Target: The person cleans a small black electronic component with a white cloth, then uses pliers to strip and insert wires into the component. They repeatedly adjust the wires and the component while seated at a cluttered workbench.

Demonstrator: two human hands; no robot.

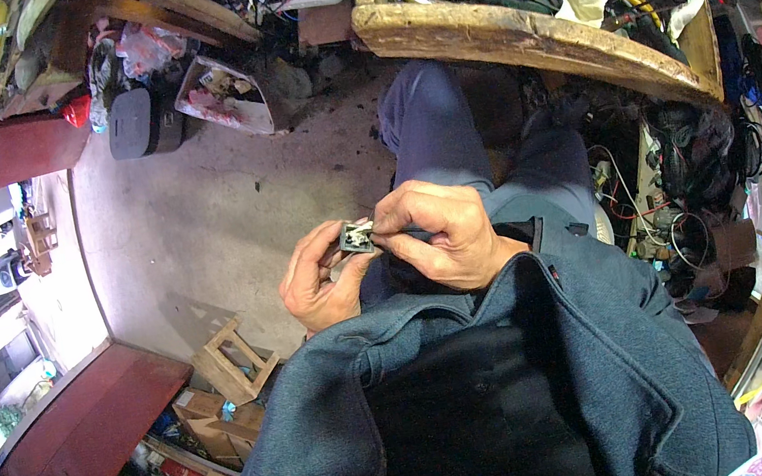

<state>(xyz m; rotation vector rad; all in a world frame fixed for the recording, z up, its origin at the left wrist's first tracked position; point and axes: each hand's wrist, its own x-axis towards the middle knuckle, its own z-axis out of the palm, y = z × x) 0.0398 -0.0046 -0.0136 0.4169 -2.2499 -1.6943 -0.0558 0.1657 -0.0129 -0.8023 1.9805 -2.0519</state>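
Observation:
Between the thumb and fingers of my left hand [320, 280] is a small dark square housing [357, 239], its open side facing up. Pale bits show inside it, too small to name. My right hand [440, 232] is closed in a pinch at the housing's right edge. Whatever those fingertips grip is hidden behind them. Both hands are held close together in front of my jacket, above my lap.
A wooden workbench [528, 35] piled with cables and tools stands ahead on the right. On the floor farther off are a dark bin [136, 125] and a white box of scraps [224, 98]. A wooden stool [234, 363] stands at the left, near a bright doorway. Tangled wires lie at the right.

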